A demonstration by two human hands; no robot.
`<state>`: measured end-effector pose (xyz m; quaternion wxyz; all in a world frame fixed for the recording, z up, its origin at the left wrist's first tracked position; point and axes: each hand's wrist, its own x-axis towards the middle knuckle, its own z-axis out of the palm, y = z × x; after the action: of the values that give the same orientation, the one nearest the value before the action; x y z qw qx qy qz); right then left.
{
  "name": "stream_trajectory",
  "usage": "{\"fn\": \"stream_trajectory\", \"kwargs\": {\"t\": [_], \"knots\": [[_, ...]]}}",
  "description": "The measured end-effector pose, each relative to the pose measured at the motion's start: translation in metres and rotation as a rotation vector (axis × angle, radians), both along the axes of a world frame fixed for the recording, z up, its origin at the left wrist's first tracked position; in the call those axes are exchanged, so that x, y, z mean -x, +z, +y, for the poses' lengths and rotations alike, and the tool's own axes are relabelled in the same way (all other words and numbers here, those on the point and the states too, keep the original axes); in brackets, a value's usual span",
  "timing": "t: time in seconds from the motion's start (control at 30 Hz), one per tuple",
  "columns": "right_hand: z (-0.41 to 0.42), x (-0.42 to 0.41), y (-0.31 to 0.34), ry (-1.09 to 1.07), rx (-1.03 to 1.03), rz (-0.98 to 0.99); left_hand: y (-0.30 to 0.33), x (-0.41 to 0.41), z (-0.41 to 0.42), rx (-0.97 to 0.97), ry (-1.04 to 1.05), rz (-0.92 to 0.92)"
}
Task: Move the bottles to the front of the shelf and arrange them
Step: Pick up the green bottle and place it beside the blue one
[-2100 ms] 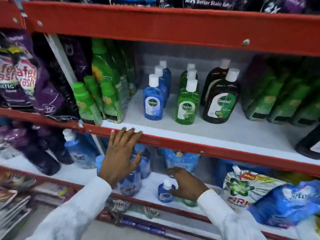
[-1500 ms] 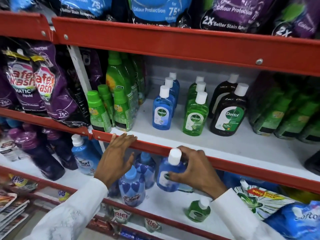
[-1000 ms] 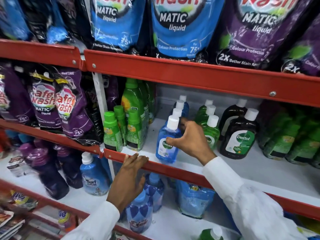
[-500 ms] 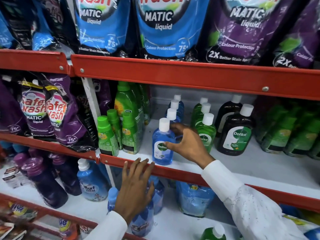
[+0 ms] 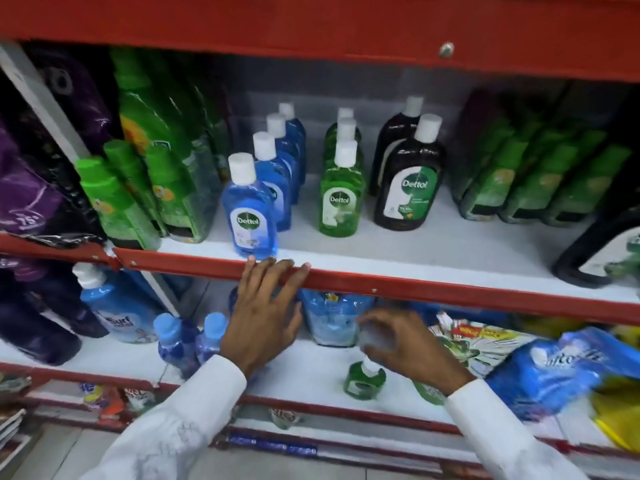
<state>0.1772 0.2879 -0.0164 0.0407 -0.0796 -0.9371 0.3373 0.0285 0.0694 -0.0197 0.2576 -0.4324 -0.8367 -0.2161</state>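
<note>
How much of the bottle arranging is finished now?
Done: one blue bottle stands at the shelf's front edge. In hand: right hand reaches over a small green bottle on the lower shelf. Left: green row and dark bottles sit further back.

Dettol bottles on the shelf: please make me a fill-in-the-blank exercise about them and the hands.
1. The front blue Dettol bottle has a ____ cap.
2. The left hand rests its fingertips on the ____ shelf edge.
3. The right hand reaches toward a small ____ bottle on the lower shelf.

Missing words: white; red; green
</note>
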Motion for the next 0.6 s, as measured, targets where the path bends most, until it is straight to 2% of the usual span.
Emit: {"fn": "stream_trajectory", "kwargs": {"t": [0.13,0.3,0.47,0.6], "knots": [[0.007,-0.005,-0.065,0.039,-0.092,-0.256,0.001,-0.008,0.007,0.053,0.066,-0.051],[0.009,0.004,-0.092,0.009,-0.12,-0.255,0.004,-0.009,0.006,0.068,0.07,-0.133],[0.004,0.002,-0.058,-0.058,-0.056,-0.161,0.006,-0.009,0.004,0.093,0.062,-0.166],[-0.006,-0.003,0.019,-0.104,0.0,0.052,0.007,-0.009,0.002,0.092,0.062,-0.17]]}}
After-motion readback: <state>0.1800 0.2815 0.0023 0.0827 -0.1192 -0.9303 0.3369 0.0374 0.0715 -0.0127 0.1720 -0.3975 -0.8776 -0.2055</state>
